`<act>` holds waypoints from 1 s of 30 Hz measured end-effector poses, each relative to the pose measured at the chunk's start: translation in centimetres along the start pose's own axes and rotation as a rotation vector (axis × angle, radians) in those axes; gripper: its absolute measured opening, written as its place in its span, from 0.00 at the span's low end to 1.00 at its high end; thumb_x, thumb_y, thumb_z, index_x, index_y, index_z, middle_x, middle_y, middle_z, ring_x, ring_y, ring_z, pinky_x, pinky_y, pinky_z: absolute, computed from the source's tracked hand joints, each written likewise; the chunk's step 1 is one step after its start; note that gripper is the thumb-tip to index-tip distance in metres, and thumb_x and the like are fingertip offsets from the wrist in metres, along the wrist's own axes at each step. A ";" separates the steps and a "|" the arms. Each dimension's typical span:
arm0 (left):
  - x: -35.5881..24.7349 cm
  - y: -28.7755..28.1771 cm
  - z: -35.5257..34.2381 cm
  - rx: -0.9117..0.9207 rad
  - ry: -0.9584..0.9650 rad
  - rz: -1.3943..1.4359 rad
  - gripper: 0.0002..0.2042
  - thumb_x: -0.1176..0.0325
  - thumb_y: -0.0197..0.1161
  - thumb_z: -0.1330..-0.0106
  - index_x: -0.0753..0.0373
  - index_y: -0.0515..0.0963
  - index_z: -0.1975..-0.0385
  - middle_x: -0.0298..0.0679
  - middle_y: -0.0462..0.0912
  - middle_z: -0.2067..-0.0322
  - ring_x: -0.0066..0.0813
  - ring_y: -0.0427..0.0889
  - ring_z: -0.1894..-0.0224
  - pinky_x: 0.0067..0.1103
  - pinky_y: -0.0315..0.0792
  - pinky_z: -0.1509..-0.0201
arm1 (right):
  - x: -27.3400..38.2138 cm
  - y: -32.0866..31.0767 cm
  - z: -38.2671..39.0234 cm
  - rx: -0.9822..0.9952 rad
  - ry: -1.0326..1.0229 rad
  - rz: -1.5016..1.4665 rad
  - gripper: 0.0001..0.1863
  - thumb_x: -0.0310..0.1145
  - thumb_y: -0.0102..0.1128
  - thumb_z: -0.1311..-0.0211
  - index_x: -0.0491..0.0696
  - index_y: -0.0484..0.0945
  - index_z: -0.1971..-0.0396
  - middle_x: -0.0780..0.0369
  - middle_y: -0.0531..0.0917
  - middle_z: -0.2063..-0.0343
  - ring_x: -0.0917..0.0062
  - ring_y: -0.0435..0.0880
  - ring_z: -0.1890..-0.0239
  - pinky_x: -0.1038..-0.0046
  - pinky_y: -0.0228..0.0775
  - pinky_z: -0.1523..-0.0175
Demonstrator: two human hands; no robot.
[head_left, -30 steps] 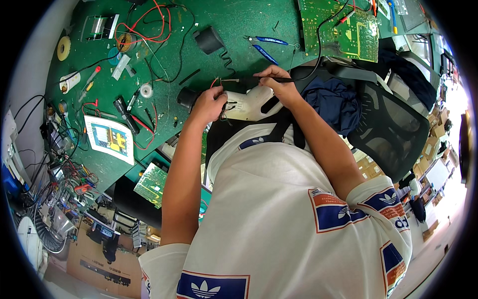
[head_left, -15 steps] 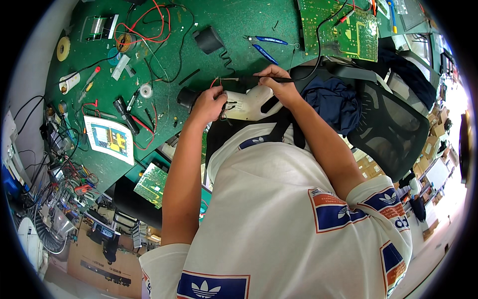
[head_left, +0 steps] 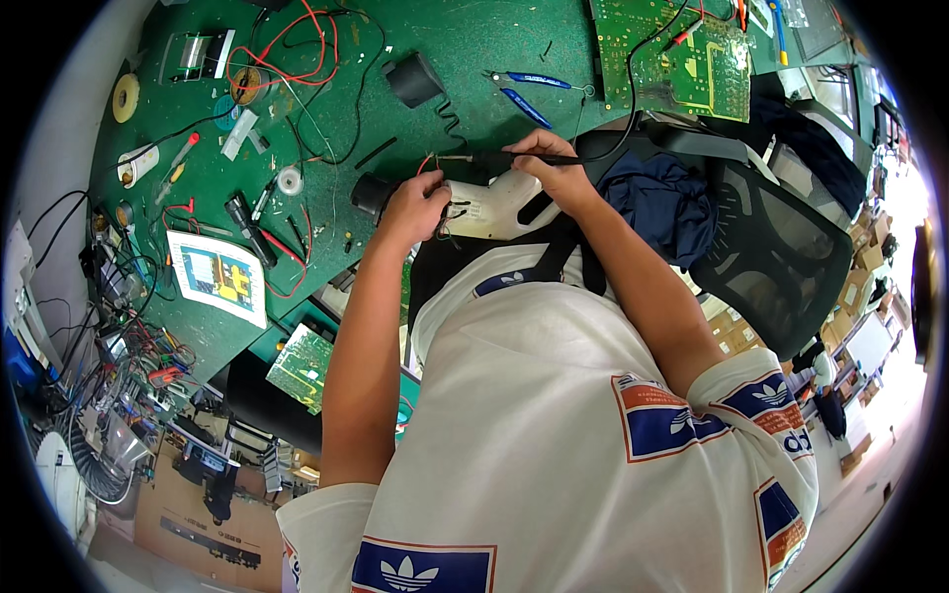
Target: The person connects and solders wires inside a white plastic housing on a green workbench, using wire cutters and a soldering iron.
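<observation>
**Soldering at the edge of the green bench**

The right hand [head_left: 556, 170] is closed around a black soldering iron [head_left: 514, 158], its tip pointing left over a white plastic casing [head_left: 491, 210]. The left hand [head_left: 413, 208] clasps the left end of that casing, fingers curled against it, beside a black cylindrical part [head_left: 371, 193]. The casing sits at the near edge of the green mat [head_left: 465, 40]. Beyond the casing lie blue-handled cutters [head_left: 524, 94]; farther right of them, a green circuit board [head_left: 682, 64]. Well left of the casing rests a printed card [head_left: 219, 277].
</observation>
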State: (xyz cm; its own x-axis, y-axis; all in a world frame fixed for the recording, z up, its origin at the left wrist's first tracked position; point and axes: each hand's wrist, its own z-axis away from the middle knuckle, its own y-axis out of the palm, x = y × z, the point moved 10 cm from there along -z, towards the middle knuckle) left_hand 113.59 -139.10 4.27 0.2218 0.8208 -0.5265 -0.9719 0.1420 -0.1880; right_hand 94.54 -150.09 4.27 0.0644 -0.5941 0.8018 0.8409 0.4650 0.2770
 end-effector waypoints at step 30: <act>-0.2 -0.1 0.0 -0.002 -0.001 -0.015 0.23 0.61 0.59 0.38 0.67 0.75 0.46 0.50 0.83 0.54 0.43 0.82 0.51 0.28 0.71 0.47 | 1.0 0.8 0.7 -0.016 -0.116 0.123 0.09 0.22 0.65 0.44 0.45 0.77 0.64 0.63 0.83 0.59 0.82 0.80 0.55 0.76 0.71 0.48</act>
State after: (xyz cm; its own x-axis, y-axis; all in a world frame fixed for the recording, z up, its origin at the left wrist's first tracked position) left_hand 113.67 -139.28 4.35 0.2366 0.8189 -0.5229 -0.9681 0.1534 -0.1979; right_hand 94.94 -149.89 5.69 0.1054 -0.4535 0.8850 0.8391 0.5182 0.1656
